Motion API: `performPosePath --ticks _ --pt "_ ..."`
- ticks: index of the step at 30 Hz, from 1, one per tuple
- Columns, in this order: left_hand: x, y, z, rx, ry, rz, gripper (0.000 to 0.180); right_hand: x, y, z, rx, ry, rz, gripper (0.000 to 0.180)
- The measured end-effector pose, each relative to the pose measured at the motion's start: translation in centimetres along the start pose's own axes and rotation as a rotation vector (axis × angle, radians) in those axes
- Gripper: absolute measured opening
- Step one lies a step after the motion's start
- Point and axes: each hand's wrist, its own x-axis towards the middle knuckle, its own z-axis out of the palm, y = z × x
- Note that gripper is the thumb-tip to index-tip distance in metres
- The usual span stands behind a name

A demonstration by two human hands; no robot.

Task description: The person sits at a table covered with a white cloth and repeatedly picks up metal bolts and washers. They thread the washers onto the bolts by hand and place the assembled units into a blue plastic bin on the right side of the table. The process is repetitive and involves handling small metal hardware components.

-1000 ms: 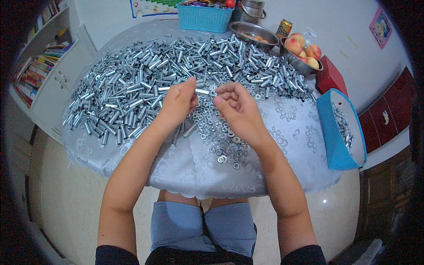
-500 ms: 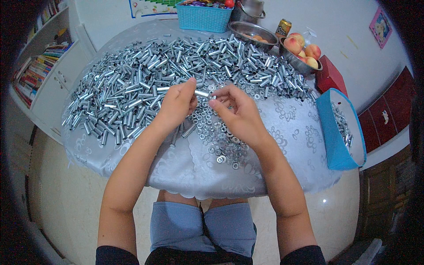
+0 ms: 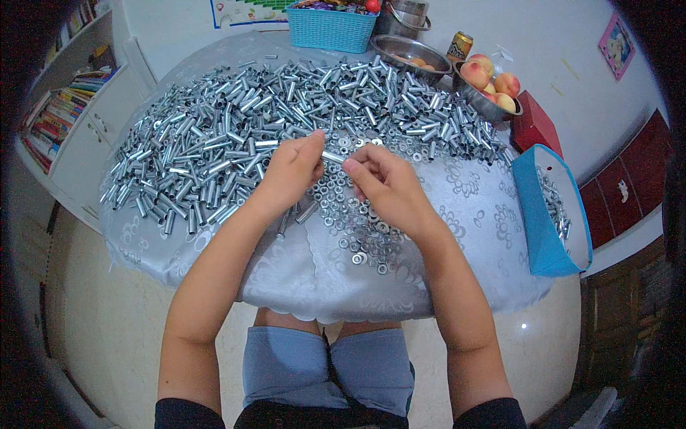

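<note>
A shiny metal sleeve [image 3: 333, 157] lies almost level between my two hands, above the middle of the table. My left hand [image 3: 289, 171] is closed round its left end, thumb on top. The fingers of my right hand [image 3: 389, 184] pinch its right end; whether a small ring sits between those fingertips is hidden. Just under the hands spread many loose nuts and washers [image 3: 332, 196]. A large heap of similar metal sleeves [image 3: 214, 136] covers the table's left and far side. One bolt [image 3: 284, 223] lies beside my left wrist.
A blue fabric bin [image 3: 532, 214] holding metal parts stands at the right edge of the cloth-covered table [image 3: 286, 279]. Farther back are a bowl of peaches [image 3: 486, 107], another metal bowl [image 3: 393, 46], a can [image 3: 459, 46], a red box [image 3: 534, 125] and a blue basket [image 3: 330, 32].
The right fingertips have closed in on the sleeve's right end, where a small ring showed before. The sleeve now slopes slightly down to the right, and my left hand has shifted slightly right.
</note>
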Motion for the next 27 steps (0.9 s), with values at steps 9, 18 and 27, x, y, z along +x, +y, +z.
performPosePath --ticks 9,18,27 --pt "0.0 0.0 0.0 -0.019 0.004 -0.008 0.049 0.1 -0.2 0.4 0.104 0.041 0.028 0.021" --pt "-0.1 -0.4 -0.1 0.038 0.063 0.116 0.046 -0.3 -0.2 0.5 -0.165 0.033 -0.153 0.019" --pt "-1.0 0.3 0.3 0.233 0.146 0.289 0.046 0.0 0.0 0.2 0.561 -0.197 0.359 0.038"
